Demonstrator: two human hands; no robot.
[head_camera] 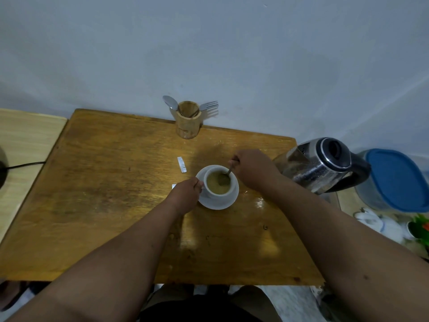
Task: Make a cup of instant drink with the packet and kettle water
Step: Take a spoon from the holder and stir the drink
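Observation:
A white cup [212, 192] full of light brown drink stands on a white saucer [221, 203] in the middle of the wooden table [111, 182]. My left hand [185, 196] grips the cup at its left side, where the handle is hidden. My right hand [253, 170] pinches the handle of a metal spoon [227, 174] whose bowl is dipped in the drink. A torn white packet [181, 164] lies flat just beyond the cup to the left. A steel kettle [322, 166] with a black handle stands at the table's right edge.
A wooden holder [188, 123] with a spoon and a fork stands at the table's far edge by the wall. A container with a blue lid [394, 180] sits right of the kettle. A black cable [25, 165] crosses the lighter surface on the left.

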